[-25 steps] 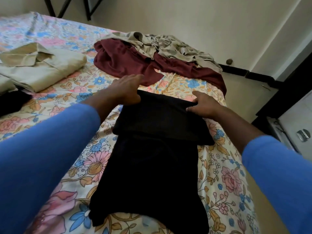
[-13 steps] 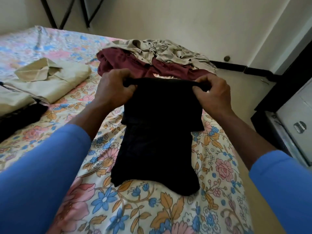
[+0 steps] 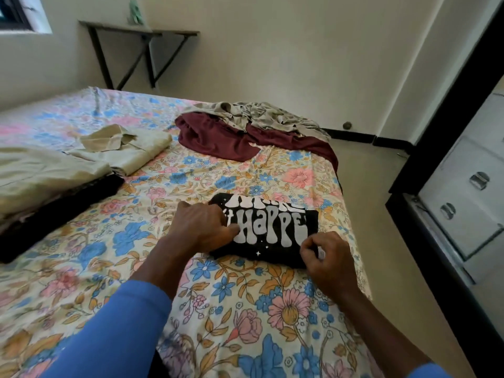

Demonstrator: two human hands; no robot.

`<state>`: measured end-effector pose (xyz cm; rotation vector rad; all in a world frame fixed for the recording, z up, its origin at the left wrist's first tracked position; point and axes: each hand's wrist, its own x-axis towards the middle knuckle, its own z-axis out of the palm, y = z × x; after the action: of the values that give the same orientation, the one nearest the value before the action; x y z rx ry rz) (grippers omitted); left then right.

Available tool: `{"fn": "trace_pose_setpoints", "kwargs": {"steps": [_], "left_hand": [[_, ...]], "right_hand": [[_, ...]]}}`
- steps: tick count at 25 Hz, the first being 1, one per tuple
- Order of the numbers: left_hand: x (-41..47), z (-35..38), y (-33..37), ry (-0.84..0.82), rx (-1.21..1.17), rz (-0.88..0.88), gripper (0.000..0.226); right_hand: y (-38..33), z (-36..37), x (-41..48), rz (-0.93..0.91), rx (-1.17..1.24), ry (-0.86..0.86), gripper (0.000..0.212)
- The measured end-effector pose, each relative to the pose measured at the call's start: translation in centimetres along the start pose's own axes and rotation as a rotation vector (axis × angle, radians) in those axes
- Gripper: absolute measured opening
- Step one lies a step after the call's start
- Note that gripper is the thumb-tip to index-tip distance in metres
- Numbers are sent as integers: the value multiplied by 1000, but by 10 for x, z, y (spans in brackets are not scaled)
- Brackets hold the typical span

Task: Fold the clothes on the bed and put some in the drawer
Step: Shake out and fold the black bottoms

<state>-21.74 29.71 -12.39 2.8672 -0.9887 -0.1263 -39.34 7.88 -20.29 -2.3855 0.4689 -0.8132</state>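
Observation:
A black T-shirt [image 3: 272,227] with white lettering lies folded into a small rectangle on the floral bed [image 3: 231,309], print side up, near the bed's right edge. My left hand [image 3: 201,227] grips its left edge, fingers curled onto the print. My right hand [image 3: 327,257] pinches its near right corner. Further back, a maroon garment [image 3: 218,137] and a crumpled grey-beige shirt [image 3: 267,115] lie unfolded in a heap. A white drawer unit [image 3: 469,203] with metal knobs stands to the right of the bed.
A folded beige shirt [image 3: 128,148] lies left of centre. At the far left sits a stack with a beige cloth [image 3: 41,175] over a black cloth [image 3: 54,214]. A wall shelf [image 3: 136,34] hangs behind the bed. A strip of floor separates bed and drawers.
The black T-shirt, lifted by its top edge half a second ago, has been folded over and laid down, print side up. Both hands have come down onto it.

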Motion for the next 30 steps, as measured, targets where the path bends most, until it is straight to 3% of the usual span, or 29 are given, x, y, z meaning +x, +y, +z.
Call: {"fn": "trace_pose_setpoints", "kwargs": {"steps": [2, 3, 5, 7, 8, 9, 11, 12, 15, 18, 21, 23, 27, 29, 30], "left_hand": [[-1, 7, 15, 55, -48, 38, 59], [1, 13, 23, 76, -78, 85, 57], [8, 25, 37, 94, -135, 209, 55], [17, 36, 46, 62, -188, 287, 63], [23, 43, 48, 41, -221, 280, 66], [28, 48, 49, 25, -264, 252, 68], [36, 54, 50, 28, -418, 172, 74], [38, 53, 50, 39, -533, 129, 82], [44, 39, 48, -10, -933, -39, 95], [48, 26, 38, -25, -1278, -188, 79], [46, 9, 34, 35, -1512, -178, 32], [39, -12, 36, -40, -1747, -111, 31], [17, -45, 22, -192, -2236, 89, 33], [8, -36, 1, -219, -2251, -27, 36], [6, -25, -13, -233, -2173, -168, 37]], "right_hand": [[-15, -2, 3, 209, 100, 159, 11], [-18, 0, 14, 392, 156, 180, 22], [-19, 5, 48, 805, 379, 9, 58], [-11, 15, 78, 1006, 586, -142, 88], [-8, 20, 90, 1038, 612, -196, 92], [-13, 22, 96, 1045, 607, -255, 81], [-29, 20, 104, 981, 525, -312, 43], [-34, 21, 108, 929, 508, -349, 35], [-55, 15, 111, 812, 712, -523, 56], [-78, 6, 109, 625, 782, -651, 77], [-113, -8, 95, 384, 694, -590, 50], [-134, -19, 89, 185, 547, -486, 38], [-166, -28, 106, -115, 364, -299, 65], [-174, -9, 116, -88, 357, -409, 68], [-175, 4, 116, -14, 403, -489, 68]]}}
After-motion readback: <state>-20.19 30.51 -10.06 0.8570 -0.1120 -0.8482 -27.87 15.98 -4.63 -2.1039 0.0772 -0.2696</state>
